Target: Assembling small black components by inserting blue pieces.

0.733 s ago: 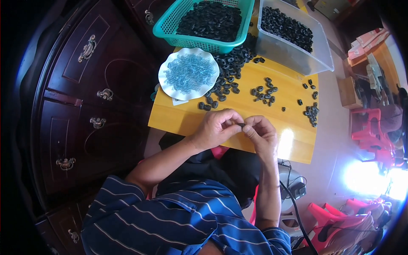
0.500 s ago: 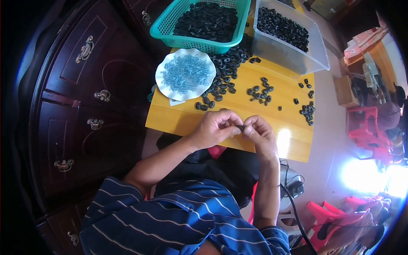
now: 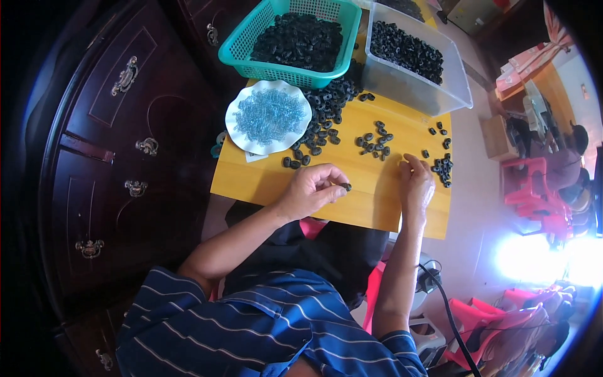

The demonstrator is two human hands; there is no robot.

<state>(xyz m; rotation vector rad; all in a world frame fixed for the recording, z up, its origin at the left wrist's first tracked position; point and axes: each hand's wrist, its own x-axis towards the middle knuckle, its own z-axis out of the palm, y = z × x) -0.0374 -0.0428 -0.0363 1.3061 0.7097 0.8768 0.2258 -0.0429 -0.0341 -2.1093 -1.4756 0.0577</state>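
My left hand is above the table's near edge, with thumb and forefinger closed on a small black plastic part. Farther right, my right hand reaches down to the tabletop with thumb and fingertips brought together. Whatever lies between those fingertips is too small and covered to make out. Just beyond it is a loose cluster of black oval parts, each with holes. Another small group of black parts lies near the table's right edge, beside my right hand.
On the yellow table, a white scalloped plate holds many small clear bluish pieces. A green basket and a clear plastic bin, both filled with black parts, stand behind. More parts spill between them. Dark cabinets border the left.
My hands have parted. My right hand has let go of the part held between both hands and moved right to the tabletop; my left hand keeps the part. The view has shifted slightly.
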